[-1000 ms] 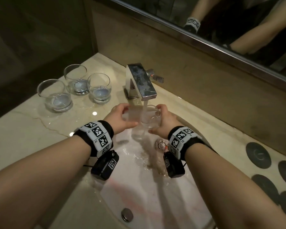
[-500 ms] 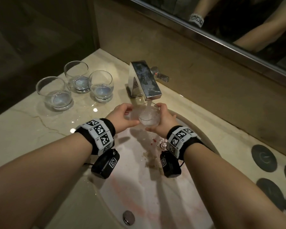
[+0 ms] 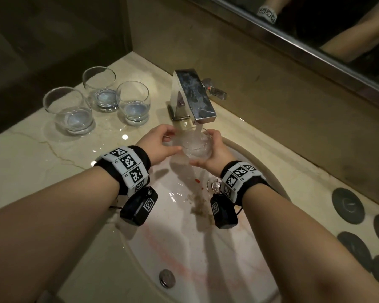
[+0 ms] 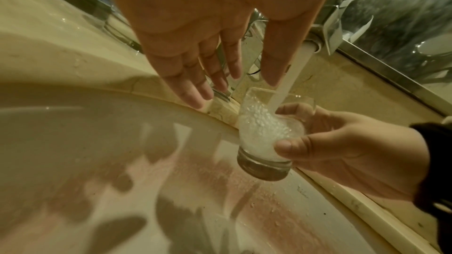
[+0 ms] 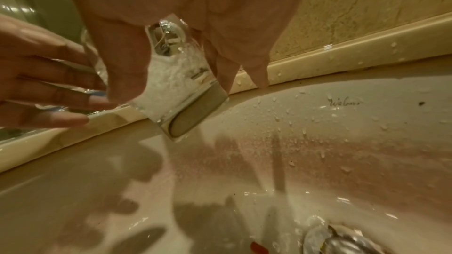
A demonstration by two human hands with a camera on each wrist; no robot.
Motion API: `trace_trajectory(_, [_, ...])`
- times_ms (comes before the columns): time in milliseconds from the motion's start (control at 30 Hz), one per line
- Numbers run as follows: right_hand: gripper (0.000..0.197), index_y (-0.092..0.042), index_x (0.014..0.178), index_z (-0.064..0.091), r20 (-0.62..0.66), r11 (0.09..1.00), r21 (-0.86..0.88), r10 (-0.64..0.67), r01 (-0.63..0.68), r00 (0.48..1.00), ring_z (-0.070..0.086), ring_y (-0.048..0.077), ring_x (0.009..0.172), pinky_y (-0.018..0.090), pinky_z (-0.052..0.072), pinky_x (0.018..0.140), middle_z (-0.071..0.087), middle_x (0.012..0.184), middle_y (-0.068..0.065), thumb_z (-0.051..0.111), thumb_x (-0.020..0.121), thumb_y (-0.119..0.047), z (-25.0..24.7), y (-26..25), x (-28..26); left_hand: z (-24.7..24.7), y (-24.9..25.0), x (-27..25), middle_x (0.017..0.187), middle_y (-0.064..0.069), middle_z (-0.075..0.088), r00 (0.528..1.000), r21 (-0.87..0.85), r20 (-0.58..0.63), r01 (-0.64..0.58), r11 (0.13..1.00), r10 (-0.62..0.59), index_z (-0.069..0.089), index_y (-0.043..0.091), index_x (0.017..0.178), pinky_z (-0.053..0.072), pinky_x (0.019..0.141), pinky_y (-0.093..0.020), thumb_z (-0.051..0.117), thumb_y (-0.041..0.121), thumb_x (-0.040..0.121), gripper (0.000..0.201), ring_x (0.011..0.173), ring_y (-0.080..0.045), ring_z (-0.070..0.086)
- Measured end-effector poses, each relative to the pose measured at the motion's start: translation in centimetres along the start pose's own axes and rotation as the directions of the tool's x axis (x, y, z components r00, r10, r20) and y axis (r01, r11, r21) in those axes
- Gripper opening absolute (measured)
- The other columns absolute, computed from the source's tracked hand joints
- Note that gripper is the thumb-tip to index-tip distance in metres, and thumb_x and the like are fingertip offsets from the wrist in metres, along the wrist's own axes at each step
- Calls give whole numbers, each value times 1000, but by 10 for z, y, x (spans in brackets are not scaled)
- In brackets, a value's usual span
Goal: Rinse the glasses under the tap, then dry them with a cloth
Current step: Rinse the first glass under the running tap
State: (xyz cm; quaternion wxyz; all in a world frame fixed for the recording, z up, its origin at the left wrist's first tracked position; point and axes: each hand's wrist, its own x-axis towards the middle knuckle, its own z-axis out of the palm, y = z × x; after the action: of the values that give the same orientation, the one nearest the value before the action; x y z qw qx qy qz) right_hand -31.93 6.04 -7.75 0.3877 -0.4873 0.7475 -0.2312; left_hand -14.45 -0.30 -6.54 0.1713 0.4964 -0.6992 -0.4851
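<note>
A clear tumbler full of churning white water is under the stream from the chrome tap. My right hand grips it from the right, thumb and fingers curled round its body, with the thick base tilted over the basin. My left hand hovers just left of the glass with straight, spread fingers and holds nothing. Three more tumblers stand on the counter to the left, each with a little water in it. No cloth is in view.
The white basin is wet and pink-stained, with a drain below the glass and a round metal knob near its front. Dark round coasters lie on the marble counter at the right. A mirror runs behind.
The glass has risen closer to the spout and filled with foaming water. My left hand has come off it and now hovers beside it.
</note>
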Motion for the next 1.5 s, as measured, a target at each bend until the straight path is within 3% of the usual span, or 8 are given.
trace_trajectory(267, [92,-37,132,33,-26,992,119,-44,47,999,49,20,119,43,44,102,44,136,0,86,57,-34,-6,4,-12,-2,1,-1,131,-8,50,998,9,-53,26,1000,-26,50,13,127,50,92,-42,65,18,86,44,114,-21,53])
trace_trajectory(433, [87,-35,135,35,-97,971,-239,-47,23,994,49,18,113,40,45,97,46,129,-4,83,63,-43,-22,-3,-27,-7,7,-6,136,-8,45,998,230,-53,-16,973,29,48,15,131,39,99,-29,61,24,89,45,118,-20,50])
trace_trajectory(633, [66,-29,133,37,-87,385,-922,-151,-23,985,46,27,115,49,24,105,47,123,3,65,76,-46,-38,-10,-46,-2,17,-10,139,-10,39,995,470,23,-99,877,101,48,15,131,33,104,-32,57,25,90,43,123,-26,44])
trace_trajectory(767, [62,-26,132,35,-64,256,-966,-174,-18,983,44,27,114,43,26,100,45,121,6,60,79,-49,-51,-7,-53,3,19,-9,138,-10,40,994,515,75,-109,850,82,51,17,129,33,106,-35,58,26,89,42,125,-26,43])
trace_trajectory(867, [69,-26,135,30,-106,368,-928,-122,-54,987,45,27,115,43,27,101,45,125,6,59,79,-54,-61,-7,-54,1,23,-9,138,-9,40,994,526,73,-109,844,82,51,18,129,34,105,-34,57,27,90,41,124,-25,43])
trace_trajectory(1033, [85,-29,135,27,-154,905,-398,95,-150,983,54,28,104,37,45,91,51,129,2,77,68,-43,-47,0,-52,-3,25,-10,138,-8,41,993,530,96,-113,841,73,51,19,129,34,103,-33,55,28,91,40,124,-25,44])
trace_trajectory(1233, [91,-21,140,21,-55,971,-218,86,-96,995,53,15,94,27,43,75,50,132,3,81,72,-27,-15,-2,-36,-9,15,-13,136,-7,43,993,531,105,-100,841,51,52,20,127,33,103,-31,55,29,91,38,122,-24,45])
trace_trajectory(1500, [94,-21,139,19,-57,991,-117,55,-61,997,50,22,118,36,44,99,43,140,5,82,69,-26,3,-11,-15,-9,4,-12,136,-7,42,989,543,150,-79,836,-4,51,20,128,36,100,-33,55,29,91,39,121,-24,46])
